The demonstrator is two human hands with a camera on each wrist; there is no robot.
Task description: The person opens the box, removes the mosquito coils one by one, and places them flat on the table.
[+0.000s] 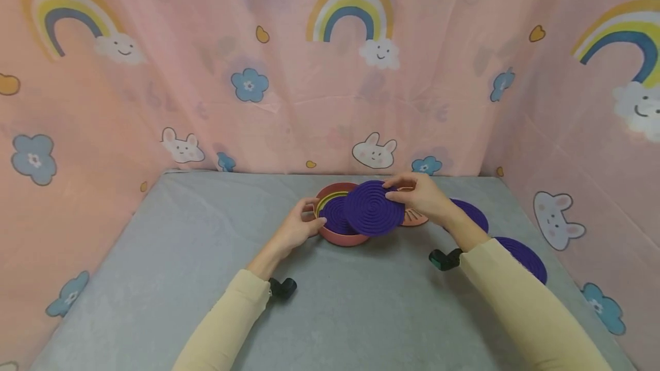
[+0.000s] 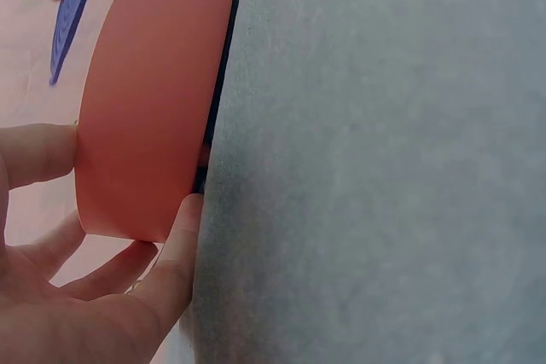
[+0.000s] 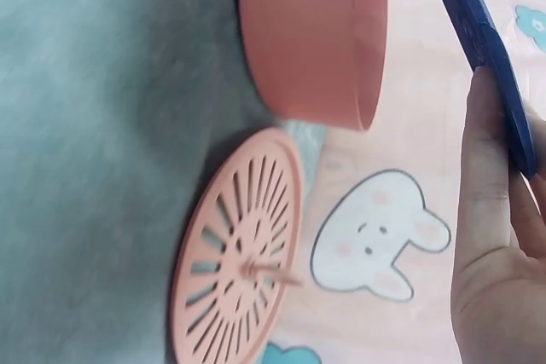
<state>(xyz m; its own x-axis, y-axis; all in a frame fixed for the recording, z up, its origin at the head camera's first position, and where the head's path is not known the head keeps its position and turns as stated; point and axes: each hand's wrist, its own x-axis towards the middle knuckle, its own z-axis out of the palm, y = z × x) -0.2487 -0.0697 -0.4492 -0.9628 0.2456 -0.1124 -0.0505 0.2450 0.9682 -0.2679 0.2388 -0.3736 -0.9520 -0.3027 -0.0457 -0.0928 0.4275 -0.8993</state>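
Observation:
My left hand [image 1: 296, 227] grips the left side of a round salmon-pink container [image 1: 344, 240], its thumb at the rim and other fingers low on the wall in the left wrist view. Inside the container lie a purple coaster [image 1: 334, 217] and something with a yellow ring-shaped edge [image 1: 325, 204]. Between thumb and fingers, my right hand [image 1: 425, 199] pinches another purple coaster [image 1: 373, 209] with ringed ridges. This coaster is tilted above the container's right part and hides some of it. The right wrist view shows it edge-on as a blue-purple disc [image 3: 482, 36].
A pink slotted disc [image 3: 281, 149] with a central peg lies right of the container, partly behind the held coaster. Two more purple coasters, one farther back [image 1: 473, 214] and one nearer [image 1: 527, 260], lie by the right forearm. A patterned curtain [image 1: 309, 119] surrounds the grey table [image 1: 361, 314].

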